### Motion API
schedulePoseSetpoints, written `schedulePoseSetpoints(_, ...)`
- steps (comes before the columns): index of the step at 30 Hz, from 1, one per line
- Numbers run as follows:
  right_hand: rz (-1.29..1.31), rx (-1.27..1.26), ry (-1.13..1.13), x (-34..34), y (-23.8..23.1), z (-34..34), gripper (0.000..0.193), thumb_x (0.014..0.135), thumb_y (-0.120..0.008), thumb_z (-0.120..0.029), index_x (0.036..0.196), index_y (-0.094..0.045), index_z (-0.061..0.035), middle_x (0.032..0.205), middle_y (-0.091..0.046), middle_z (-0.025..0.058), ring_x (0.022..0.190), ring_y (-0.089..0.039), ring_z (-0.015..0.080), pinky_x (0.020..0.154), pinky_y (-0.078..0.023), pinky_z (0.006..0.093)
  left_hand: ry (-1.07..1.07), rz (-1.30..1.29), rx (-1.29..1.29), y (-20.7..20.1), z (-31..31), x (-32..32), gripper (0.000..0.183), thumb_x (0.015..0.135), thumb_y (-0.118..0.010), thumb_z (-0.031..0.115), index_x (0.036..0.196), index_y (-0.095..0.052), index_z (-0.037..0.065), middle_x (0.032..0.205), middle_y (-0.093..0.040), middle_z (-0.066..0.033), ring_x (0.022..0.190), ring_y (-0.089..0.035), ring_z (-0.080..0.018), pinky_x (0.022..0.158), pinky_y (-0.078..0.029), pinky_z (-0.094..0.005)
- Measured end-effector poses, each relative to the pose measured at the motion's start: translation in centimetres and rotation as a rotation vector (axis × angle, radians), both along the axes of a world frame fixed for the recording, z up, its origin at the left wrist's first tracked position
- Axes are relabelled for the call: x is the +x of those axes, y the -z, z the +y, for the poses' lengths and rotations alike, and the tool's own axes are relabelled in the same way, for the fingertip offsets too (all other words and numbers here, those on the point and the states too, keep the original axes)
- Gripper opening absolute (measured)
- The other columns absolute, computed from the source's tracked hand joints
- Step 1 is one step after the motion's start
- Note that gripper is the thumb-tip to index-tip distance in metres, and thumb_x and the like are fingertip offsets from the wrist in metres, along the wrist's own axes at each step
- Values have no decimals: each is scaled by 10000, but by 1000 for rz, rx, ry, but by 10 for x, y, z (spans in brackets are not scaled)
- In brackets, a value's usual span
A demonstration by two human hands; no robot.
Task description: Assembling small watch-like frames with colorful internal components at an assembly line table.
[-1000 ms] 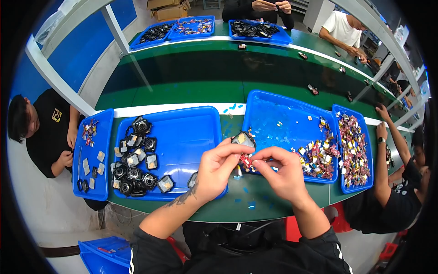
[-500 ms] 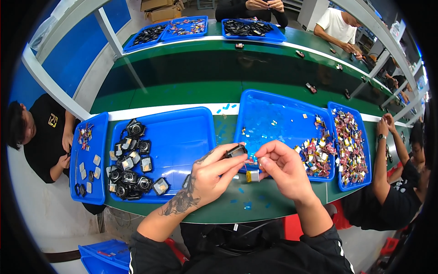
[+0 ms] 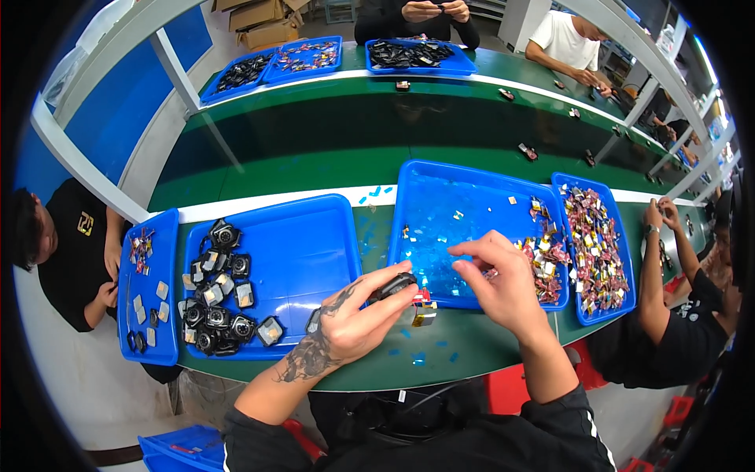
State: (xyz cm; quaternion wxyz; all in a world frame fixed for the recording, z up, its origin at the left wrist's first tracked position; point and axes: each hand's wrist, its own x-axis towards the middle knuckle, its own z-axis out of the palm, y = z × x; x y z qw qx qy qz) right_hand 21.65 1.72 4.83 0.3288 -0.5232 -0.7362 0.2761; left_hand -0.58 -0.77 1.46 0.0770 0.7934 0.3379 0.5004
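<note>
My left hand [image 3: 354, 322] pinches a small black casing [image 3: 393, 285] between thumb and fingertips, with a small foil-wrapped part on red wires [image 3: 423, 311] hanging below it over the green bench. My right hand [image 3: 499, 283] hovers over the front rim of the middle blue tray [image 3: 440, 197], fingers curled and pinched together; I cannot tell whether anything is between them. Loose foil-wrapped parts [image 3: 543, 256] lie in that tray just right of this hand.
A blue tray [image 3: 307, 244] at my left holds a pile of black casings [image 3: 216, 303]. Narrow blue trays sit at far left [image 3: 149, 330] and far right [image 3: 598, 244], the latter full of small parts. Co-workers sit at both sides and across the green belt [image 3: 354, 126].
My hands have come apart: the right one let go and moved up right over the tray, while the left one kept the black casing and dropped slightly.
</note>
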Motion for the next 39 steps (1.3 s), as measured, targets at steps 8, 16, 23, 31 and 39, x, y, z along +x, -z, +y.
schedulePoseSetpoints(8,34,286,-49,2,10,9,144,808,-667,19,943,-701,-19,847,-656,122,795,-650,257,700,-513,334,41,-2,-31,-1,0,4,292,692,-744,-77,962,-729,34,1083,-662,-190,870,-686,-265,722,-563,-302)
schedulePoseSetpoints(16,634,-377,-365,-10,17,-8,90,891,-648,-55,945,-641,17,844,-643,33,823,-625,127,720,-513,275,191,-234,-428,2,-4,2,213,819,-681,-34,1025,-707,12,1098,-652,-152,912,-681,-216,753,-559,-274)
schedulePoseSetpoints(23,710,-717,-379,-9,18,-7,185,958,-587,-198,935,-601,-16,817,-585,-16,740,-537,51,659,-470,224,374,-439,-904,4,-1,-5,135,880,-626,-15,996,-676,-62,1032,-585,-108,930,-655,-187,794,-576,-267)
schedulePoseSetpoints(31,754,-428,-79,-30,28,-26,148,957,-582,-156,959,-579,-8,845,-586,7,786,-543,53,620,-477,218,288,-686,-1065,7,-4,9,145,901,-583,-35,1007,-647,-111,1024,-613,-139,920,-662,-214,795,-597,-305)
schedulePoseSetpoints(39,726,-241,-18,-39,35,-23,204,843,-633,75,1011,-546,-5,939,-576,29,859,-574,70,650,-498,199,352,-769,-1107,12,-2,4,212,895,-626,-5,1094,-651,-75,1050,-624,-98,912,-656,-140,825,-548,-237)
